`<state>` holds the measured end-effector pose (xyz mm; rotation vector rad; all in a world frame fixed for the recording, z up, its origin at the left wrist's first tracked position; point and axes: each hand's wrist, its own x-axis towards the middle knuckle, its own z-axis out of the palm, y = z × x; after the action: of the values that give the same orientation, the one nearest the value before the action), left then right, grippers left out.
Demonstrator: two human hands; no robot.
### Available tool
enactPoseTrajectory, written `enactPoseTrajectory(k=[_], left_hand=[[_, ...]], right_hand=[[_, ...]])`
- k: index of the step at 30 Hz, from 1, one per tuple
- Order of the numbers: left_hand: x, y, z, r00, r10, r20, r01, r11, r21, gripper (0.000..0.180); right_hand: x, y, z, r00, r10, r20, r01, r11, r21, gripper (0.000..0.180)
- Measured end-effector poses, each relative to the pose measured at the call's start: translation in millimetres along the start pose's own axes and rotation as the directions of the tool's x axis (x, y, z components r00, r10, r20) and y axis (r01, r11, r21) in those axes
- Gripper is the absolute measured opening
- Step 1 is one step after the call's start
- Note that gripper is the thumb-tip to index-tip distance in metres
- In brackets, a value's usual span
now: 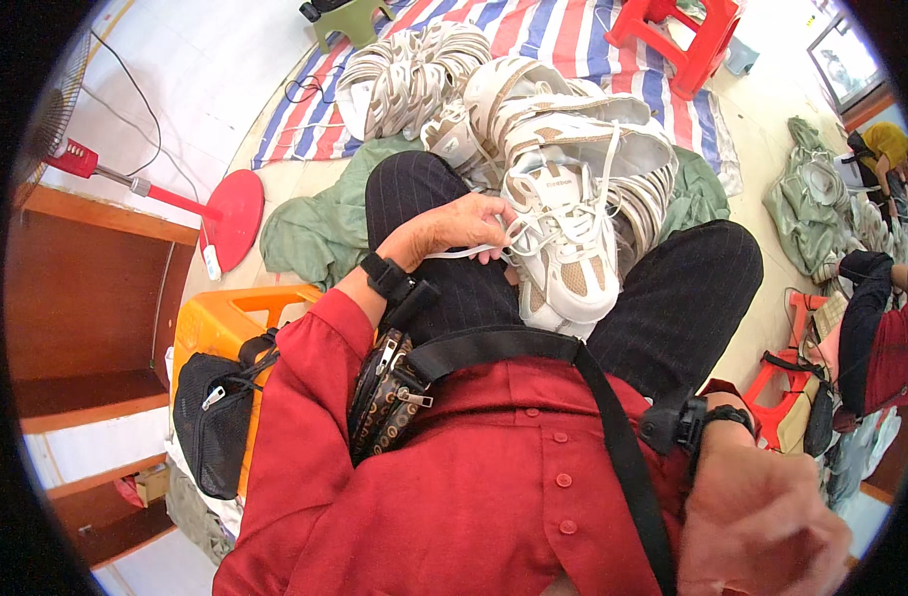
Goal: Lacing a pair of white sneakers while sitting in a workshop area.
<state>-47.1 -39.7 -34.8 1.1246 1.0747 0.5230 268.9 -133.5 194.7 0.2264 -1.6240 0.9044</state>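
A white and beige sneaker upper (579, 270) rests between my knees, toe toward me, with white laces threaded loosely across its front. My left hand (462, 224) is at its left side, fingers pinched on a white shoelace (460, 254) whose end trails over my left thigh. Low at the right, away from the upper, my right hand (764, 521) is raised close to the camera. It is blurred, and whether its fingers hold anything does not show. Just beyond the upper lies a pile of similar sneaker uppers (533, 84).
More nested uppers (419, 74) lie on a striped sheet (533, 30) ahead. Green cloth (315, 223) spreads under the pile. At the left stand a fan with a red base (237, 219) and an orange stool (201, 318) with a black bag (214, 422). Another person (886, 328) sits at the right.
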Motion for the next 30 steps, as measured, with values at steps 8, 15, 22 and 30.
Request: enactPoseTrajectory(k=[8, 15, 22, 30], left_hand=[[-22.7, 9.4, -5.6, 0.996, 0.061, -0.065, -0.057, 0.996, 0.064, 0.026], [-28.8, 27.2, -13.3, 0.985, 0.042, -0.168, 0.033, 0.908, 0.419, 0.015], [-23.9, 21.6, -11.9, 0.986, 0.022, -0.167, 0.049, 0.912, 0.408, 0.010], [-24.4, 24.7, -10.1, 0.979, -0.033, -0.199, 0.112, 0.909, 0.401, 0.011]], right_hand=[[-46.0, 138.1, -50.7, 0.672, 0.733, -0.103, -0.615, 0.476, -0.629, 0.018], [-111.4, 207.1, -100.7, 0.632, 0.771, 0.076, -0.351, 0.372, -0.859, 0.022], [-134.6, 242.2, -105.9, 0.528, 0.839, 0.132, -0.353, 0.358, -0.864, 0.013], [-138.4, 244.6, -127.9, 0.612, 0.788, -0.066, -0.475, 0.299, -0.828, 0.009]])
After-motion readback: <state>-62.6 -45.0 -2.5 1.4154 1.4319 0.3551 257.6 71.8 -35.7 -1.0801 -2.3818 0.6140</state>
